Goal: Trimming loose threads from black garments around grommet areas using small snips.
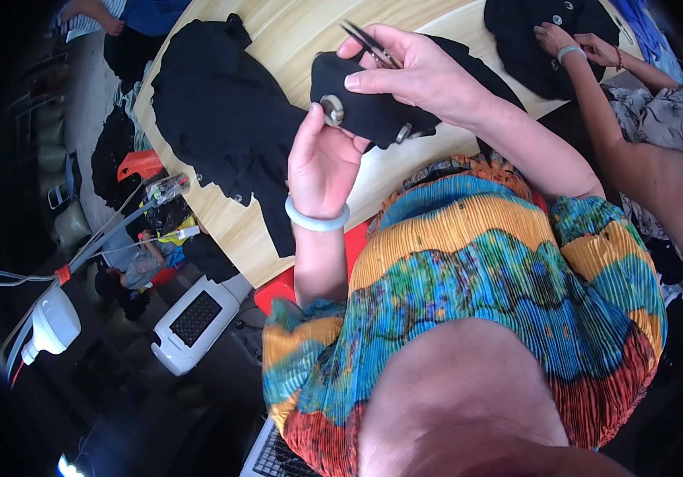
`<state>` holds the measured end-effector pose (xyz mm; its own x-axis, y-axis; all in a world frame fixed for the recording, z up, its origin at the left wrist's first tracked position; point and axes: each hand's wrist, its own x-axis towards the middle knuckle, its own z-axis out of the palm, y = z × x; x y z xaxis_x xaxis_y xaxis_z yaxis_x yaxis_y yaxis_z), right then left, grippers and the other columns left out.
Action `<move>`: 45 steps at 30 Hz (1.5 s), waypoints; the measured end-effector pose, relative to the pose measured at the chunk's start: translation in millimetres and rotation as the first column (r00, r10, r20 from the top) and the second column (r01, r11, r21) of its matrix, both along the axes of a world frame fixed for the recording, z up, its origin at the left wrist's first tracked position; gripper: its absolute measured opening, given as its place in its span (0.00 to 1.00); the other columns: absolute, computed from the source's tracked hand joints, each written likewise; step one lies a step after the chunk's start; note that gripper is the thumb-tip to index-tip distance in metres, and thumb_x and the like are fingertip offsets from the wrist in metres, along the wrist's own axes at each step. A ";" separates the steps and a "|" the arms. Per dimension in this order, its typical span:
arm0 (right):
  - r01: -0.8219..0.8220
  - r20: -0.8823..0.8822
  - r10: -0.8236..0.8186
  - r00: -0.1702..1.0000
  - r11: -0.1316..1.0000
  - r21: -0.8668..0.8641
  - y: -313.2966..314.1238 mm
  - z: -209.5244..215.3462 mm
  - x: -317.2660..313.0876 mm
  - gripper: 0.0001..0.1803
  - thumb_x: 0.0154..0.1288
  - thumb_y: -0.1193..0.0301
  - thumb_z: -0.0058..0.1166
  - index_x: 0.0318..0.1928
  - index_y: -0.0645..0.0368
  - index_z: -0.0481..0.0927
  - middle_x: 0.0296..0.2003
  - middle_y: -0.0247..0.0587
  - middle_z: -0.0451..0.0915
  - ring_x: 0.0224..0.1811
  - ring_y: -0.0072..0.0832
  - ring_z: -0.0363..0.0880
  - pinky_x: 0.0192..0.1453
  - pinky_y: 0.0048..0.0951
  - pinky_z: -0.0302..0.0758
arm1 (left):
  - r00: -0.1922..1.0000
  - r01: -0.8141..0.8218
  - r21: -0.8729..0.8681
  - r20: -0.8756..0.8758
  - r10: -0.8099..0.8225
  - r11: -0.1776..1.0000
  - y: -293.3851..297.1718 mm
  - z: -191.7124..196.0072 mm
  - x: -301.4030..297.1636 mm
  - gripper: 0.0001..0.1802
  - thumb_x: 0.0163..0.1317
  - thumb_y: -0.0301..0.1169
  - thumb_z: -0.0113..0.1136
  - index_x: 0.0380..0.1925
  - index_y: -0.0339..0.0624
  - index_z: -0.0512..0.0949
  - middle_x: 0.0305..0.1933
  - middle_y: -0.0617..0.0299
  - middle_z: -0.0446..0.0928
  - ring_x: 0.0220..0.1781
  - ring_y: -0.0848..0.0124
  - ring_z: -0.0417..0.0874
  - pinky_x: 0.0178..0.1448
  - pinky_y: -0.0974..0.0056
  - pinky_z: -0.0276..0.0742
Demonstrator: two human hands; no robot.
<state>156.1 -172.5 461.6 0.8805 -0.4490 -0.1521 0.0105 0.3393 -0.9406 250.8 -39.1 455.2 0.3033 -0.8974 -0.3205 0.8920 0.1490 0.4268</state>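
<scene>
My left hand [325,171], with a pale bangle at the wrist, is closed on the edge of a black garment [369,99]. Its thumb rests against a large round grey-brown button [332,110] on the cloth. A second button [403,133] shows farther along the same edge. Above the cloth, my right hand [421,75] grips dark thread snips [373,48] between thumb and fingers, their two points facing up and left, away from the button. Part of the left fingers is hidden behind the cloth.
Another black garment [222,103] lies across the left of the wooden table [282,36]. At the right, a co-worker's hands [568,44] handle a black buttoned garment [512,60]. A white bulb [55,319] and cables hang at the left; a red stool [276,292] stands under the table edge.
</scene>
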 end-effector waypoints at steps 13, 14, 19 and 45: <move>0.108 0.195 0.010 0.981 0.807 -0.581 11.8 -11.8 -17.0 0.14 0.50 0.81 0.53 0.40 0.66 0.73 0.40 0.40 0.72 0.42 0.22 0.72 0.44 0.19 0.70 | 0.993 -0.022 -0.029 0.116 0.026 0.999 2.2 -7.1 -2.4 0.15 0.61 0.35 0.44 0.45 0.39 0.67 0.46 0.58 0.71 0.50 0.67 0.70 0.55 0.60 0.66; 0.132 0.197 -0.018 0.980 0.800 -0.585 11.4 -12.2 -17.4 0.12 0.50 0.81 0.52 0.38 0.66 0.73 0.39 0.39 0.72 0.39 0.20 0.72 0.41 0.18 0.69 | 0.983 -0.019 -0.010 0.185 0.021 1.000 1.7 -6.8 -4.4 0.15 0.61 0.35 0.44 0.45 0.39 0.67 0.45 0.58 0.71 0.49 0.67 0.71 0.55 0.60 0.66; 0.208 0.227 -0.082 0.971 0.761 -0.615 13.4 -17.9 -21.6 0.05 0.50 0.80 0.53 0.31 0.65 0.74 0.31 0.34 0.74 0.26 0.14 0.67 0.27 0.14 0.63 | 0.874 -0.026 0.013 0.486 0.016 1.000 2.6 -8.5 -15.1 0.15 0.56 0.22 0.49 0.45 0.41 0.67 0.42 0.61 0.72 0.46 0.71 0.71 0.55 0.62 0.63; 0.182 0.217 -0.049 0.975 0.737 -0.651 -5.5 5.6 -21.9 0.08 0.54 0.70 0.54 0.34 0.60 0.75 0.23 0.33 0.73 0.23 0.19 0.69 0.27 0.19 0.65 | 0.956 0.053 -0.146 0.293 -0.008 0.988 21.6 -1.0 4.2 0.16 0.50 0.20 0.55 0.43 0.36 0.71 0.43 0.56 0.74 0.47 0.66 0.73 0.57 0.61 0.64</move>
<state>134.1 -178.0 467.2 0.7959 -0.4769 0.3730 0.1922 -0.3851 -0.9026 254.9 -17.5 454.2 0.3352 -0.9385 -0.0828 0.7373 0.2065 0.6432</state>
